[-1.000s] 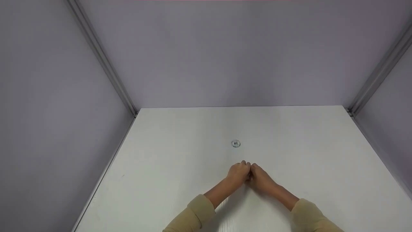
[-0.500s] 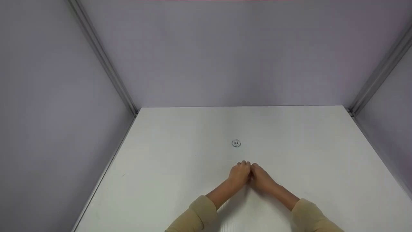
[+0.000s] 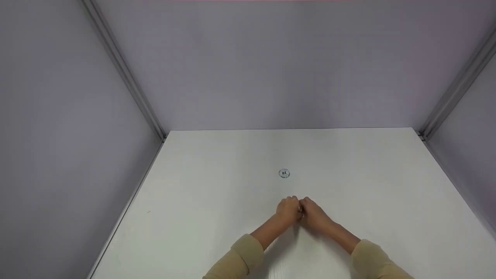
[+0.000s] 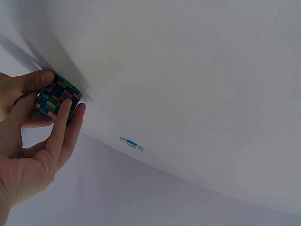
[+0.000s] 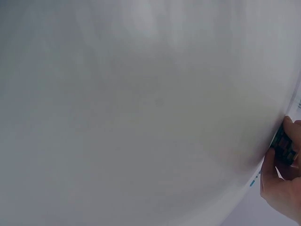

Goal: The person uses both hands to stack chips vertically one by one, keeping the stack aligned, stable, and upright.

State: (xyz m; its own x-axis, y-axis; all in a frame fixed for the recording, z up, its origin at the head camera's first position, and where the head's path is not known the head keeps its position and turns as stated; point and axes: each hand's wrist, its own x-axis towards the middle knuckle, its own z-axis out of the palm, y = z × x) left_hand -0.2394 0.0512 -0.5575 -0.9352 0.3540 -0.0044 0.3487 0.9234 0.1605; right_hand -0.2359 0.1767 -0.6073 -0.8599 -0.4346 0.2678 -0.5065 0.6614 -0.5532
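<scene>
My left hand (image 3: 288,208) and right hand (image 3: 314,215) meet above the white table. Between them, their fingertips pinch a small dark block (image 4: 57,95) with rows of blue, green, orange and purple tiles, rather like a twisting puzzle. In the left wrist view the block is partly covered by a thumb and fingers. At the right edge of the right wrist view, the same block (image 5: 283,147) sits between a thumb and fingertips. From the head view the hands hide nearly all of it.
A round printed mark (image 3: 284,173) lies on the white table (image 3: 217,170) just beyond the hands. Grey panels stand at the back (image 3: 286,69) and on both sides, with metal posts at the corners.
My left hand has shifted slightly right and turned a little at the block, its fingers set a bit lower. The right hand stays almost where it was.
</scene>
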